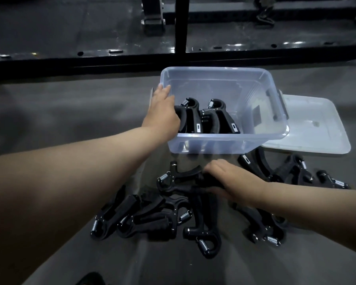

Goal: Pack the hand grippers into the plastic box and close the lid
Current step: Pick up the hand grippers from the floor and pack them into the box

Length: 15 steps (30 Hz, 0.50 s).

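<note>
Right hand closes on a floor hand gripper, fetching the next one | left hand rests slack on the plastic box wall, likely steadying it | two grippers stand side by side inside, saving room | lid off, right of box | loose pile unpacked

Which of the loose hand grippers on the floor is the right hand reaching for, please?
The gripper just in front of the box: the right hand lies on its handles, while the others lie untouched.
</note>
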### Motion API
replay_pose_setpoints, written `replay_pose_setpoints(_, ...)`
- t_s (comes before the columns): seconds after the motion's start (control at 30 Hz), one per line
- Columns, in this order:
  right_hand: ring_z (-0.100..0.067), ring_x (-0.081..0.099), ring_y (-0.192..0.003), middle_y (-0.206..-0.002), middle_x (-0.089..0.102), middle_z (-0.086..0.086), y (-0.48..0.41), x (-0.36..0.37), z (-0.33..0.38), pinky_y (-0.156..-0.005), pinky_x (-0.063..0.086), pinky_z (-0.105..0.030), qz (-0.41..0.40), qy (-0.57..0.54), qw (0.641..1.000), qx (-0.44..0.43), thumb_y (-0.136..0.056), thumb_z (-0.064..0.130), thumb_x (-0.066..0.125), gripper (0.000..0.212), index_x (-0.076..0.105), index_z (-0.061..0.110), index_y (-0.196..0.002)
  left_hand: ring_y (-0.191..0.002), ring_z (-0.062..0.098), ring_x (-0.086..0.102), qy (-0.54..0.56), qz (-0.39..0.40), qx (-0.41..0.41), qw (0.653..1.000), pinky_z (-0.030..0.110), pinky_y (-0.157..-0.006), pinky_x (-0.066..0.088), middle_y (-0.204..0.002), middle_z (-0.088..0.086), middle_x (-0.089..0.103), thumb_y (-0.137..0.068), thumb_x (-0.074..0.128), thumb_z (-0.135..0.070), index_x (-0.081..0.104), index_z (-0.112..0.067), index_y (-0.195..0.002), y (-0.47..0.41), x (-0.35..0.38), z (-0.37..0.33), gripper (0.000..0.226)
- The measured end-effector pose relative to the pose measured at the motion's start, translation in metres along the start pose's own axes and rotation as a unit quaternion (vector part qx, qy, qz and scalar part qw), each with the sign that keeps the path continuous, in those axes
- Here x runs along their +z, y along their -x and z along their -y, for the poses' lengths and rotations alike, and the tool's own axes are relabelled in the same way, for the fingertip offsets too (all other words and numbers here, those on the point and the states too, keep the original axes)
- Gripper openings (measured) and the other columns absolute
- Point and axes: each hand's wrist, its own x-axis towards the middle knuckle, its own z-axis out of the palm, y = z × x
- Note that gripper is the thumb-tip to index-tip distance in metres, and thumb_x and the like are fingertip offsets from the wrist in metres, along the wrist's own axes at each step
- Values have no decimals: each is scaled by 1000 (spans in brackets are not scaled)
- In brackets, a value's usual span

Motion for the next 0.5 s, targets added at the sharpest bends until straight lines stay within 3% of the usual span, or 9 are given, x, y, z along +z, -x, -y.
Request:
replay_pose_setpoints(0.07,-23,51,-101,-113,59,-8,4,-2,-2,-94,41,-31,-60,50,991,-112,-88,12,63,26,52,11,-111,-149,18,-5,2,0,-1,1000,27,-118,-4,-161,5,11,-84,34,5,45,0,-136,1,0,-1,53)
replay_pose_setpoints(0.17,-23,50,-101,-115,58,-6,8,0,0,-95,40,-33,-37,91,986,-133,-83,4,60,27,53,14,-106,-149,17,-5,4,-1,-2,1000,25,-116,-3,-161,4,11,-85,34,5,46,-1,-135,3,-2,-2,51)
replay_pose_setpoints(0.27,-25,55,-97,-113,55,-3,15,11,-2,-86,47,-32,78,71,993,-48,-74,6,48,34,53,19,-105,-148,16,-6,6,3,-7,1000,25,-114,-2,-161,3,10,-85,35,5,46,-1,-134,4,-3,-3,50)
replay_pose_setpoints(0.33,-26,57,-97,-109,53,-2,14,20,0,-83,47,-32,104,10,993,58,-82,13,49,25,53,19,-106,-148,16,-6,5,3,-9,1000,25,-115,-2,-161,2,10,-85,35,6,46,-2,-134,4,-3,-3,51)
replay_pose_setpoints(0.4,-26,55,-105,-109,52,-2,2,26,11,-90,45,-31,84,-50,984,151,-89,25,51,22,51,18,-110,-148,16,-5,2,1,-11,1000,24,-114,-2,-161,2,10,-85,36,5,47,-2,-134,5,-3,-4,51)
replay_pose_setpoints(0.5,-30,47,-119,-125,49,-9,-26,38,30,-102,41,-39,98,-45,976,191,-94,39,51,41,45,16,-128,-149,16,-4,6,-5,-17,1000,23,-113,-2,-161,2,12,-85,36,4,50,-3,-131,4,-2,-5,48)
